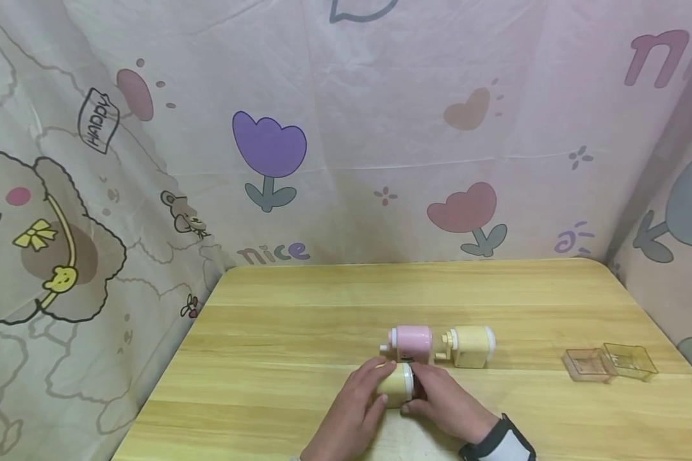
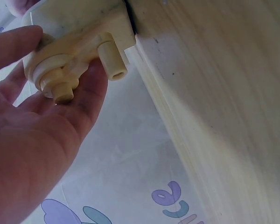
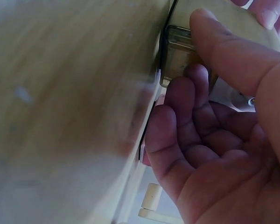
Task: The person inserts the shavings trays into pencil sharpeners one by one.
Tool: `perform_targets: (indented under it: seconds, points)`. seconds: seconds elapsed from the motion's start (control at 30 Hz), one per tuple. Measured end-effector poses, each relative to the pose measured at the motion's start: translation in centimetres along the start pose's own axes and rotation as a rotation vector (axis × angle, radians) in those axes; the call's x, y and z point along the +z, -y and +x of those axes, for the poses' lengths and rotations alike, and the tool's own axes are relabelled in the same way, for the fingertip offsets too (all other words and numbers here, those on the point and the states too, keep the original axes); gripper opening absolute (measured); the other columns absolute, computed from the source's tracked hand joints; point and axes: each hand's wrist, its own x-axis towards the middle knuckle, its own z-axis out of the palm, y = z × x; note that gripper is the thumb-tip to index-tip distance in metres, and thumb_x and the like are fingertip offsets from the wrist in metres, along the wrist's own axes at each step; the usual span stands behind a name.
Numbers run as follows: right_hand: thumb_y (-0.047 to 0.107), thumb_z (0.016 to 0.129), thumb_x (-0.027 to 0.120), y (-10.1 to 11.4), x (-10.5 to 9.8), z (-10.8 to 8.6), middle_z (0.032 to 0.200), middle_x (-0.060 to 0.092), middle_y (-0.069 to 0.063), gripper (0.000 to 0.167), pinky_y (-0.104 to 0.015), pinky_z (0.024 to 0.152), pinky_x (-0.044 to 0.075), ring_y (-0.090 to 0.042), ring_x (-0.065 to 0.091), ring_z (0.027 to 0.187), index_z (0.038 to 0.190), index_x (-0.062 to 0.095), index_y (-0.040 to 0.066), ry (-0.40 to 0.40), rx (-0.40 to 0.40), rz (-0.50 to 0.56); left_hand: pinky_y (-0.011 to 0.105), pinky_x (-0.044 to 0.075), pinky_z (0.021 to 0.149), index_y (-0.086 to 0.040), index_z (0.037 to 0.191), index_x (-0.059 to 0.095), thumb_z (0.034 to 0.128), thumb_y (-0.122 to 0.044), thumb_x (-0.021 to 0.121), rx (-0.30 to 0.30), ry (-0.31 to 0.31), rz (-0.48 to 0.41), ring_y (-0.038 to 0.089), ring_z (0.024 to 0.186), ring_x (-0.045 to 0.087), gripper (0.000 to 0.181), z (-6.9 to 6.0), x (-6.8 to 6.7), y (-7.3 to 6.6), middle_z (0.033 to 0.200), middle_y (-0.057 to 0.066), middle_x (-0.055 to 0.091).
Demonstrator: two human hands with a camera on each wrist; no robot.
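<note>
A pale yellow crank pencil sharpener (image 1: 396,387) stands on the table between both hands in the head view. My left hand (image 1: 354,406) grips its crank end; the left wrist view shows the crank handle (image 2: 112,58) beside the fingers. At the opposite end, my right hand (image 1: 446,400) has its thumb on the sharpener body (image 3: 245,28) and curled fingertips at a clear drawer (image 3: 177,60). Whether that drawer is pulled out cannot be told. Just beyond the hands are a pink sharpener (image 1: 413,339) and another yellow sharpener (image 1: 471,347).
Toward the table's right side lie two see-through drawers, one pinkish (image 1: 588,368) and one yellow (image 1: 631,362), touching each other. A printed cloth (image 1: 369,128) hangs behind and beside the wooden table (image 1: 254,358).
</note>
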Motion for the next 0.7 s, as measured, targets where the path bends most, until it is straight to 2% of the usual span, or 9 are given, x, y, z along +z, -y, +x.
perform_targets:
  seconds: [0.13, 0.2, 0.37, 0.5, 0.6, 0.7]
  points:
    - [0.018, 0.082, 0.086, 0.1, 0.1, -0.1, 0.113, 0.068, 0.003, 0.05, -0.033, 0.085, 0.055, -0.007, 0.06, 0.099, 0.125, 0.063, 0.007, -0.004, -0.013, -0.022, 0.055, 0.046, 0.109, -0.026, 0.153, 0.048, 0.0985, -0.014, 0.068, -0.065, 0.039, -0.024, 0.032, 0.14, 0.047, 0.06, 0.1, -0.1, 0.0, 0.157, 0.007, 0.044]
    - [0.017, 0.082, 0.086, 0.3, 0.1, -0.2, 0.119, 0.068, 0.001, 0.055, -0.037, 0.091, 0.056, -0.011, 0.062, 0.105, 0.13, 0.062, 0.008, -0.002, -0.015, -0.03, 0.054, 0.05, 0.105, -0.029, 0.153, 0.048, 0.0961, -0.013, 0.071, -0.104, 0.043, -0.033, 0.032, 0.134, 0.051, 0.064, 0.0, -0.2, -0.1, 0.153, 0.009, 0.045]
    - [0.018, 0.08, 0.088, 0.7, 0.1, -0.6, 0.133, 0.066, -0.006, 0.069, -0.049, 0.103, 0.052, -0.023, 0.062, 0.121, 0.141, 0.058, 0.007, -0.015, 0.008, -0.089, 0.044, 0.057, 0.091, -0.032, 0.148, 0.053, 0.093, -0.002, 0.072, -0.128, -0.018, 0.002, 0.022, 0.114, 0.058, 0.065, 0.0, -0.3, -0.2, 0.132, 0.004, 0.049]
    - [0.025, 0.084, 0.085, 0.7, -0.5, -2.0, 0.11, 0.069, 0.004, 0.056, -0.041, 0.092, 0.057, -0.011, 0.064, 0.103, 0.132, 0.065, 0.005, -0.028, 0.02, -0.116, 0.047, 0.057, 0.094, -0.031, 0.147, 0.055, 0.093, 0.001, 0.07, -0.147, -0.043, 0.007, 0.027, 0.117, 0.06, 0.065, 0.1, -0.7, -0.2, 0.132, 0.005, 0.051]
    - [0.03, 0.09, 0.08, 0.3, -1.9, -3.5, 0.097, 0.064, 0.014, 0.039, -0.032, 0.079, 0.058, 0.0, 0.058, 0.088, 0.12, 0.069, 0.007, -0.001, 0.014, -0.062, 0.052, 0.055, 0.097, -0.028, 0.146, 0.056, 0.092, 0.005, 0.068, -0.194, -0.086, 0.002, 0.033, 0.121, 0.06, 0.065, 0.1, -1.1, 0.1, 0.136, 0.01, 0.051]
    - [0.029, 0.094, 0.077, -0.3, -4.3, -5.4, 0.096, 0.066, 0.016, 0.027, -0.026, 0.073, 0.057, 0.002, 0.058, 0.084, 0.112, 0.071, 0.01, -0.014, 0.018, 0.007, 0.055, 0.054, 0.099, -0.024, 0.145, 0.057, 0.0909, 0.009, 0.067, -0.247, -0.156, 0.005, 0.037, 0.123, 0.058, 0.064, 0.1, -1.6, 0.7, 0.137, 0.013, 0.051]
